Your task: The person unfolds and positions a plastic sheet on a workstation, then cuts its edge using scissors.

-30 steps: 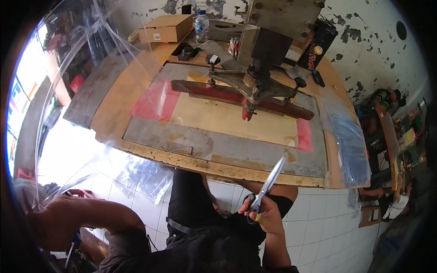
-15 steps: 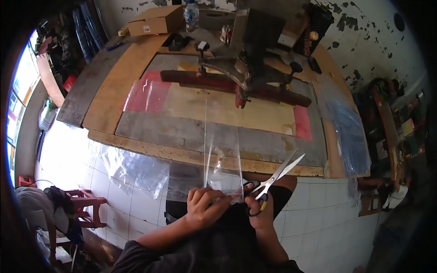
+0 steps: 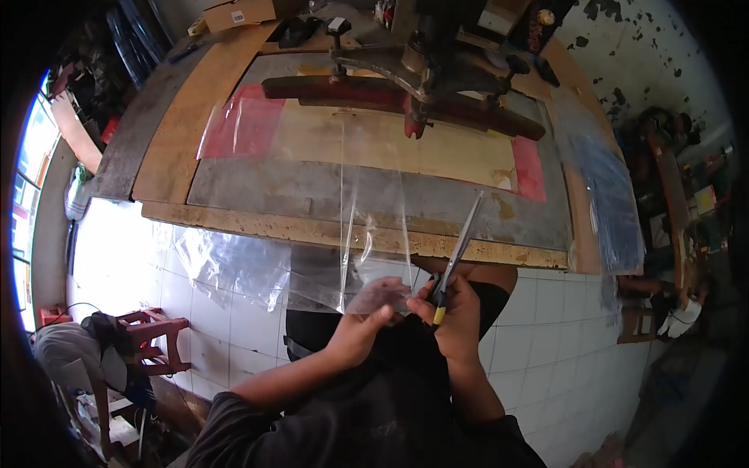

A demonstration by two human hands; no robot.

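- My left hand grasps the near end of the clear film, fingers partly seen through it.
- The film's far outline is hard to trace; its long axis runs away from me, past the edge of the table.
- Beside it, my right hand grips the scissors, handles partly hidden, blades pointing away, slightly right.

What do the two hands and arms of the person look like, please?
The left hand and right hand are without gloves; I see no watch or bracelet. The dark left sleeve and dark right sleeve leave the forearms bare.
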